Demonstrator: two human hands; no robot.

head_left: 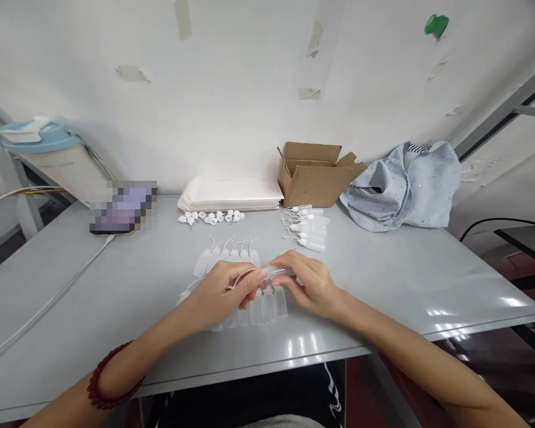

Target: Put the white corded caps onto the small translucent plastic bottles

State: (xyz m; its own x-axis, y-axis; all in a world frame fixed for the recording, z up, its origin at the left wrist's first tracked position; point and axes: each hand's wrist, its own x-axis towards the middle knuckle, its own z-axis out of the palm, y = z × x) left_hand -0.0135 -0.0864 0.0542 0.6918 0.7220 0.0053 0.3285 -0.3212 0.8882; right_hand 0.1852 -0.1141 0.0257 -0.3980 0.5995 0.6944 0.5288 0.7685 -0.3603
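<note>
My left hand (232, 288) pinches the white cap end of a small translucent plastic bottle (276, 271), and a thin white cord curves from that end over my fingers. My right hand (310, 279) grips the bottle's body from the other side. Beneath and around my left hand lie rows of similar bottles (274, 306), partly hidden by it. Just behind it, another row of corded bottles (225, 254) lies side by side. Further back to the right is a loose pile of capped bottles (310, 226). Several small white caps (214, 218) are scattered at the back.
A stack of white sheets or envelopes (232, 193) lies against the wall beside an open cardboard box (316, 184). Light blue cloth (410, 190) is bunched at the back right. At the left are a phone (127, 211) on a white cable and a large lidded cup (62, 157).
</note>
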